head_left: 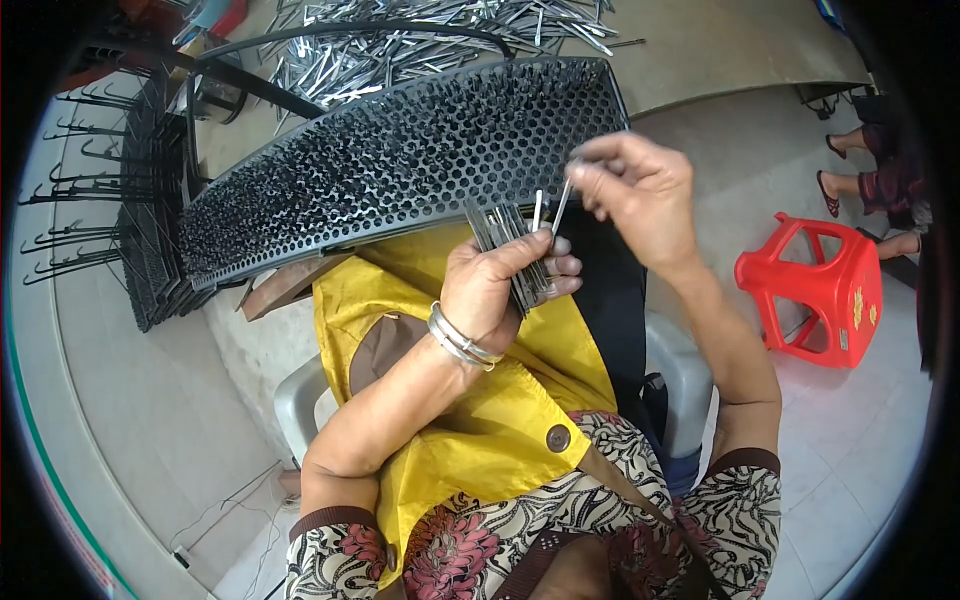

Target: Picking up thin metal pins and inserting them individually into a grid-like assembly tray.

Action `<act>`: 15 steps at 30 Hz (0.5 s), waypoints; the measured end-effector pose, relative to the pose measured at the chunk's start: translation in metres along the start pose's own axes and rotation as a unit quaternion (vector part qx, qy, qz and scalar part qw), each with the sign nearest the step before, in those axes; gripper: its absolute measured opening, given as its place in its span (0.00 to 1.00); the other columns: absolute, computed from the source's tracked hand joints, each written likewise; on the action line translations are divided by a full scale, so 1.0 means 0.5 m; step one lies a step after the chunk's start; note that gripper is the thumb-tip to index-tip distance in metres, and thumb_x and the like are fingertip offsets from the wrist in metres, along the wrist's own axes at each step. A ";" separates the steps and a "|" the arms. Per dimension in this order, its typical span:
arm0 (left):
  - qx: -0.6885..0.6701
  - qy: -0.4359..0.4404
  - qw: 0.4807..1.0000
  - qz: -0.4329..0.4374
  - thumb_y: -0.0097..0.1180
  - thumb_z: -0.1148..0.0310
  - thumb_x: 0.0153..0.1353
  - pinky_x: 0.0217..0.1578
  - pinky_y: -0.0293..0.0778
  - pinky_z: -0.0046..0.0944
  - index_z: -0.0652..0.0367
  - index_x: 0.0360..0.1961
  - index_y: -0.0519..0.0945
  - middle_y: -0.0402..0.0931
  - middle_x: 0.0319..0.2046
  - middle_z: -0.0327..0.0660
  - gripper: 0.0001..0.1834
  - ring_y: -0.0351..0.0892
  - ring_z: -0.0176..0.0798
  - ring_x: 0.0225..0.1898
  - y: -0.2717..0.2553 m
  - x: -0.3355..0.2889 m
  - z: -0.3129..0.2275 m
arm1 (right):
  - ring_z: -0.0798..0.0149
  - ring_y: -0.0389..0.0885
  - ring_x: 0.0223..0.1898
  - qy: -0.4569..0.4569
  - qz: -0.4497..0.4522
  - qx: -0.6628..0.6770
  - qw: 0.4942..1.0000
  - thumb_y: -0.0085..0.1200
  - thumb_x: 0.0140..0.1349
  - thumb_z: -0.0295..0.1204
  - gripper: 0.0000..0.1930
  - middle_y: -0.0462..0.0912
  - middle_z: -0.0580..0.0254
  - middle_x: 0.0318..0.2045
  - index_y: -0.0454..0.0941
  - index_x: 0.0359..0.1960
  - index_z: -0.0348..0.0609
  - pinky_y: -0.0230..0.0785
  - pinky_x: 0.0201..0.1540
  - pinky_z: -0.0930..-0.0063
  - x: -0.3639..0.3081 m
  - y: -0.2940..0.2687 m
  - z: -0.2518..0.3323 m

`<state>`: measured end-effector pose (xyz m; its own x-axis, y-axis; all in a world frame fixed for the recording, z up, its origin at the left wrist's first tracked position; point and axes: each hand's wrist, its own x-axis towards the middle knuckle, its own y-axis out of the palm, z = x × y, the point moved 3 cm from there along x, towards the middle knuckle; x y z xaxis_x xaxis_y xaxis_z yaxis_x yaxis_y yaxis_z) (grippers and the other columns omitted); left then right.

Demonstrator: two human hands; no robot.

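Fingers of the right hand (640, 190) pinch one slim metal strip (562, 206) just beside the thumb of the left hand (485, 275), whose own fingers wrap a fanned metal bundle (505, 240); should that thumb ease, the uneven pieces could slide onto the yellow apron (440, 440) below. Just beyond, the black perforated tray (520, 150) could snag a strip's end if the hands swing too near, while a loose pile of strips (400, 55) covers part of the tabletop (720, 45).
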<state>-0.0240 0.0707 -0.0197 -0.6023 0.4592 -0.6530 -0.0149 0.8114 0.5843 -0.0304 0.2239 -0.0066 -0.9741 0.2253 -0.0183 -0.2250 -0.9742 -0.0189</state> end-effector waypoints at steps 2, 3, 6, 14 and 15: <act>-0.016 -0.018 0.999 -0.021 0.50 0.76 0.53 0.30 0.78 0.41 0.68 0.33 0.72 0.74 0.28 0.47 0.06 0.77 0.43 0.28 -0.015 0.005 0.005 | 0.80 0.69 0.18 -0.051 -0.102 -0.040 0.993 0.54 0.51 0.21 0.06 0.75 0.67 0.19 0.75 0.32 0.34 0.61 0.19 0.89 0.023 -0.024 0.001; -0.015 -0.016 1.000 -0.021 0.50 0.76 0.53 0.30 0.78 0.41 0.68 0.33 0.72 0.74 0.28 0.47 0.06 0.77 0.43 0.28 -0.018 0.006 0.006 | 0.80 0.69 0.19 -0.090 -0.146 -0.034 0.984 0.54 0.51 0.21 0.06 0.75 0.67 0.20 0.75 0.32 0.34 0.61 0.20 0.89 0.040 -0.031 0.003; -0.056 -0.025 0.998 -0.030 0.49 0.77 0.54 0.32 0.78 0.42 0.68 0.34 0.71 0.73 0.28 0.46 0.07 0.77 0.42 0.28 -0.018 0.011 0.014 | 0.80 0.69 0.19 -0.117 -0.227 -0.135 0.957 0.55 0.51 0.22 0.07 0.75 0.67 0.20 0.75 0.32 0.34 0.62 0.21 0.89 0.081 -0.067 -0.001; -0.033 0.005 0.998 -0.047 0.50 0.79 0.52 0.32 0.77 0.42 0.68 0.32 0.71 0.72 0.26 0.43 0.06 0.75 0.39 0.27 -0.029 0.006 0.018 | 0.68 0.74 0.21 -0.400 -0.229 -0.320 0.828 0.55 0.48 0.20 0.05 0.76 0.60 0.22 0.76 0.28 0.36 0.66 0.25 0.80 0.107 -0.036 0.007; -0.033 0.004 0.998 -0.047 0.50 0.79 0.52 0.32 0.77 0.42 0.68 0.32 0.71 0.72 0.26 0.43 0.06 0.75 0.39 0.27 -0.028 0.006 0.019 | 0.68 0.74 0.21 -0.399 -0.228 -0.320 0.828 0.55 0.48 0.20 0.05 0.76 0.60 0.22 0.76 0.28 0.36 0.66 0.25 0.80 0.113 -0.039 -0.002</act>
<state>-0.0180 0.0639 -0.0346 -0.6025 0.3783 -0.7027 -0.1247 0.8251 0.5510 -0.0812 0.2555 -0.0081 -0.5525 0.2372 0.7990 -0.7649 -0.5251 -0.3730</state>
